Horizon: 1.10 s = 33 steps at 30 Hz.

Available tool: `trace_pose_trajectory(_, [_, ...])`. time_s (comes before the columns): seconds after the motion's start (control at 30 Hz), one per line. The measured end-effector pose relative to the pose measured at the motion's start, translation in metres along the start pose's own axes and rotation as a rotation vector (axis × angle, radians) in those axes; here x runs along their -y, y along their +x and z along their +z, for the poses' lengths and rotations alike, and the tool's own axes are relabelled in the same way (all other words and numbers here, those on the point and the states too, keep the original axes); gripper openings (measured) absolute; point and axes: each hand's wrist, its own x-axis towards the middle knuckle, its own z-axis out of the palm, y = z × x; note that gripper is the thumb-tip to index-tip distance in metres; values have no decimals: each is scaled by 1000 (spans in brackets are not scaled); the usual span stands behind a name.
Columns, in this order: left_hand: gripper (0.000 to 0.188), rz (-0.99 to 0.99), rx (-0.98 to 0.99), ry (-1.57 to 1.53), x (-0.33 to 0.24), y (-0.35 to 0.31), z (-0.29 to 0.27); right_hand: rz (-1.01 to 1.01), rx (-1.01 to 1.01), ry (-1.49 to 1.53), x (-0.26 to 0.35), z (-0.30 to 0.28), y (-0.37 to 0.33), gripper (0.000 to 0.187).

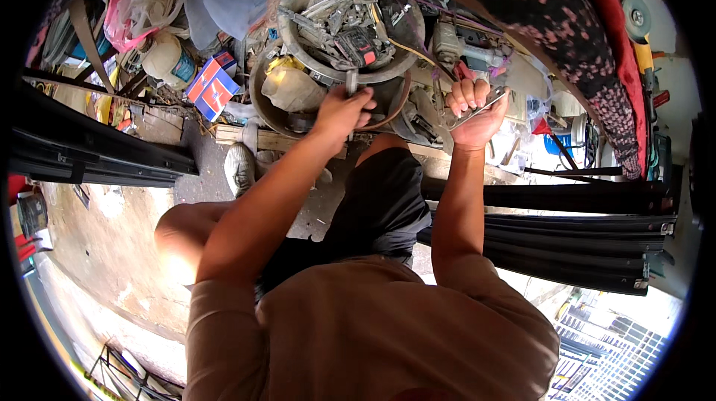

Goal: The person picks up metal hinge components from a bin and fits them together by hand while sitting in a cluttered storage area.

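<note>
My left hand is closed around a narrow grey metal piece that sticks up past the fingers, at the near rim of a round metal basin. Loose metal parts fill the basin, and a black and red block, perhaps a battery pack, lies on top. To the right, my right hand is raised palm up, its fingers curled over a flat, shiny metal strip. A larger tub sits below the basin and holds a pale, dirty bag-like object.
Left of the tub are a blue, red and white box and a whitish jug. Dark metal rails stand on the left, with more rails on the right. A flowered cloth hangs over the far right.
</note>
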Motion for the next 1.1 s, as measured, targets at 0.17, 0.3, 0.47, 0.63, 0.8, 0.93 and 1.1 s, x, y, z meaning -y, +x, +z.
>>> trace_pose_trajectory(0.17, [24, 101, 57, 139, 17, 51, 68, -19, -238, 23, -12, -8, -24, 79])
trace_pose_trajectory(0.3, [26, 74, 70, 8, 35, 85, 87, -65, -214, 169, -13, -28, -30, 82])
trace_pose_trajectory(0.47, [19, -83, 104, -91, 22, 93, 93, -37, -42, 239, -12, -37, -35, 81])
trace_pose_trajectory(0.63, [11, -77, 132, -26, 27, 102, 102, 75, -25, 190, -6, -28, -40, 84])
trace_pose_trajectory(0.8, [15, -156, 192, 138, 30, 128, 104, 175, -53, 145, -2, -22, -49, 87])
trace_pose_trajectory(0.93, [17, -129, 309, 191, 37, 135, 93, 153, -144, 149, -1, -30, -59, 85])
trace_pose_trajectory(1.1, [15, 30, 224, 136, 38, 115, 100, 93, -282, 19, -7, -23, -60, 85])
